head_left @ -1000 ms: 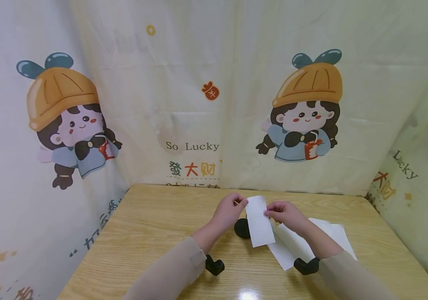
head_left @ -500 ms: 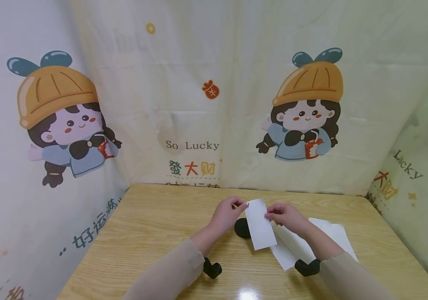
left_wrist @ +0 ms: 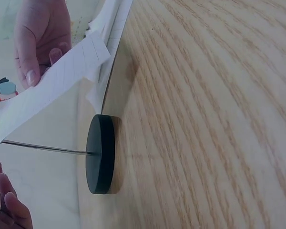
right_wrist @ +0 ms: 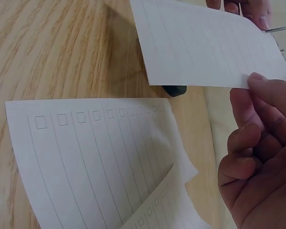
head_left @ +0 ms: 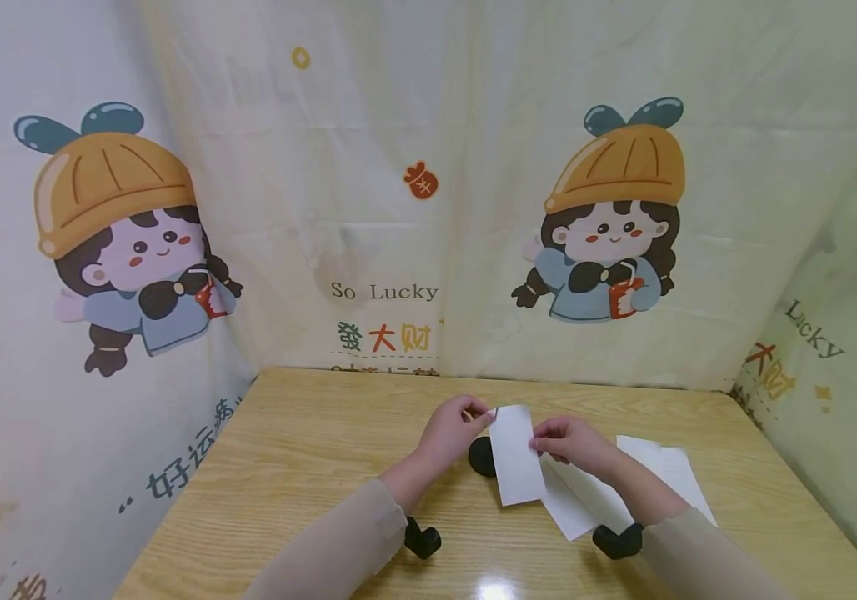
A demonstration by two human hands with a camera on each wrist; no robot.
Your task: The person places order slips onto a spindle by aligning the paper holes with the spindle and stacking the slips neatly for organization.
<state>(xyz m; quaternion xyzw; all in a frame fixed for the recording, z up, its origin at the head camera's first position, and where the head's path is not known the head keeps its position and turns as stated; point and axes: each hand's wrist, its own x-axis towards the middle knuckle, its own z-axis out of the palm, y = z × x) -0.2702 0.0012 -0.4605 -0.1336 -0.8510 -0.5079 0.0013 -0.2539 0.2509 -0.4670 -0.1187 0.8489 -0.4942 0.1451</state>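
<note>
A lined white paper slip (head_left: pixel 516 457) hangs between my two hands in the head view. My left hand (head_left: pixel 453 431) pinches its upper left corner, and my right hand (head_left: pixel 577 443) pinches its right edge between thumb and forefinger. Behind the slip stands a bill spike, its round black base (left_wrist: pixel 100 154) on the table and its thin metal rod (left_wrist: pixel 47 147) rising to the slip's corner. In the right wrist view the rod's pointed tip (right_wrist: pixel 277 29) pokes out past the paper beside the left fingers. The slip's lower end stays well off the base.
More lined sheets with small printed boxes (right_wrist: pixel 81 143) lie to the right on the wooden table (head_left: pixel 308 433), one partly curled. A patterned cloth (head_left: pixel 473 250) hangs behind the table. Black camera mounts (head_left: pixel 423 540) sit at both wrists.
The slip and both hands have come down a little. The rod's tip now shows above the slip's upper left corner, where it was not visible a second ago.
</note>
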